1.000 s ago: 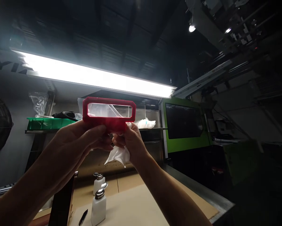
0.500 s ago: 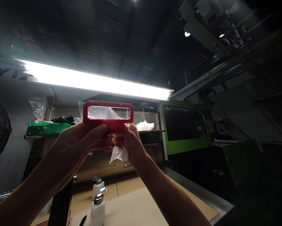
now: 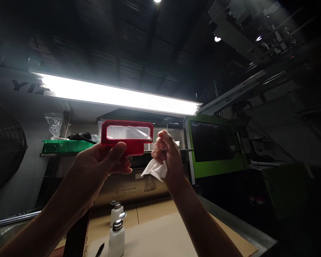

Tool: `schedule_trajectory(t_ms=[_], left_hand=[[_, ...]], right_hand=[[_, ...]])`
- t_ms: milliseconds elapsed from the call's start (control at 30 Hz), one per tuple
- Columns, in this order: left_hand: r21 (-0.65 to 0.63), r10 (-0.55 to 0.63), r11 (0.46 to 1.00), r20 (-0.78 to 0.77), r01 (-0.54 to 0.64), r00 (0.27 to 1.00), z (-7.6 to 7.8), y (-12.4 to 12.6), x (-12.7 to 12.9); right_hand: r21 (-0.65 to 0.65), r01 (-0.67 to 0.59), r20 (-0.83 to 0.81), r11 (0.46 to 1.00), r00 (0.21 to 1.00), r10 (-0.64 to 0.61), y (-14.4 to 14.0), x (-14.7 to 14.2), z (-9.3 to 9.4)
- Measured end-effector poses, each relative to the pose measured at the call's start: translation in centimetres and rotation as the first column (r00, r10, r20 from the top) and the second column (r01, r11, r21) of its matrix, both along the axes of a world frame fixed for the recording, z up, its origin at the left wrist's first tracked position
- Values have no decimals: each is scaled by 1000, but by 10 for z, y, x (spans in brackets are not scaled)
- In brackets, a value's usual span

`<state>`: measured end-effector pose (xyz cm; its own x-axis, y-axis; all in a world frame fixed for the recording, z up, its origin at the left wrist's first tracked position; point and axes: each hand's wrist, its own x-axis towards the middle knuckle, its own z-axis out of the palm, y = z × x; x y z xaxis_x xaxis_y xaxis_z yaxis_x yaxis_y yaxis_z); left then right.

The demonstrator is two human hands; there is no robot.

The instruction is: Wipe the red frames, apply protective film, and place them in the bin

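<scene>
My left hand point(image 3: 101, 162) pinches the red frame point(image 3: 126, 137), hiding its lower edge; my right hand point(image 3: 167, 151) bunches a white cloth point(image 3: 156, 169).

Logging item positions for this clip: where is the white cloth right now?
In the head view, the white cloth is bunched in the right hand, raised just right of the red frame that the left hand holds up under the strip light.
</scene>
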<state>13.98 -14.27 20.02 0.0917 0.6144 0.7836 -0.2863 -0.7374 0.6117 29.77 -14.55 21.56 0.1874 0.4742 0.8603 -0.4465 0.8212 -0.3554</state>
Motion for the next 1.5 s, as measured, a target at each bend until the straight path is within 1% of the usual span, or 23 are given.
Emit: schedule_trajectory(t_ms=[67, 100, 133, 200, 267, 300, 333, 367, 433, 567, 733, 800, 833, 867, 900, 967, 1033, 1067, 1100, 1167, 1267, 1367, 1500], left_hand=[[6, 17, 1000, 25, -17, 1000, 0, 0, -3], [2, 25, 1000, 29, -25, 999, 1, 1, -3], [-5, 35, 999, 29, -35, 999, 1, 1, -4], [-22, 42, 999, 15, -42, 999, 2, 1, -3], [-46, 44, 998, -1, -44, 999, 3, 0, -2], [-53, 46, 998, -11, -46, 999, 3, 0, -1], [-53, 48, 997, -21, -49, 999, 2, -2, 0], [-53, 52, 997, -28, -54, 998, 2, -3, 1], [-46, 58, 997, -36, -59, 998, 0, -5, 1], [-55, 42, 998, -31, -44, 999, -5, -7, 0], [-39, 73, 997, -30, -74, 997, -9, 0, -2], [-34, 81, 996, -36, -83, 996, -9, 4, -3], [-46, 81, 996, -33, -82, 996, -10, 5, -4], [-62, 74, 995, -32, -76, 997, -10, 6, -4], [-76, 62, 995, -27, -64, 998, -10, 6, -5], [-86, 36, 996, -14, -37, 999, -11, 5, -5], [-67, 11, 998, -19, -13, 1000, -12, 4, -5], [-63, 3, 998, -24, -5, 1000, -13, 4, -5], [-60, -5, 998, -29, 3, 1000, -15, 4, -5], [-53, -27, 998, -42, 25, 999, -17, 5, -5], [-51, -41, 998, -51, 39, 998, -20, 8, -3], [-59, -29, 998, -63, 25, 998, -22, 11, -2], [-58, 17, 998, -60, -20, 998, -24, 15, -1]], right_hand=[[96, 223, -21, 970, 975, -222, -11, 5, -9], [183, 372, -1, 910, 926, -378, -17, 7, -15], [301, 515, 28, 803, 837, -547, -22, 8, -21], [571, 653, 86, 497, 555, -827, -28, 7, -32], [765, 605, 91, 222, 239, -967, -28, 6, -38], [815, 565, 78, 127, 110, -991, -26, 5, -39], [839, 540, 61, 60, 15, -998, -23, 4, -38], [846, 533, 45, 14, -46, -998, -20, 4, -37], [832, 554, 17, -32, -84, -996, -14, 5, -33], [785, 614, -27, -83, -99, -995, -11, 8, -26], [762, 638, -25, -111, -143, -989, -8, 10, -25], [752, 654, -23, -88, -108, -994, -8, 8, -27], [745, 665, -7, -42, -55, -998, -9, 6, -29], [726, 686, 24, 37, 28, -999, -11, 5, -31], [684, 714, 68, 150, 143, -987, -13, 3, -33], [514, 725, 175, 459, 436, -883, -17, 0, -36], [272, 603, 247, 750, 710, -660, -20, -1, -35], [168, 492, 269, 854, 811, -520, -20, -1, -33], [88, 366, 290, 926, 880, -375, -19, 0, -31], [-14, 123, 319, 992, 941, -112, -15, 1, -25], [-77, -98, 320, 992, 940, 117, -10, 0, -21], [-97, -139, 279, 985, 947, 161, -8, -1, -21], [-109, -72, 285, 991, 953, 101, -8, -2, -23]])
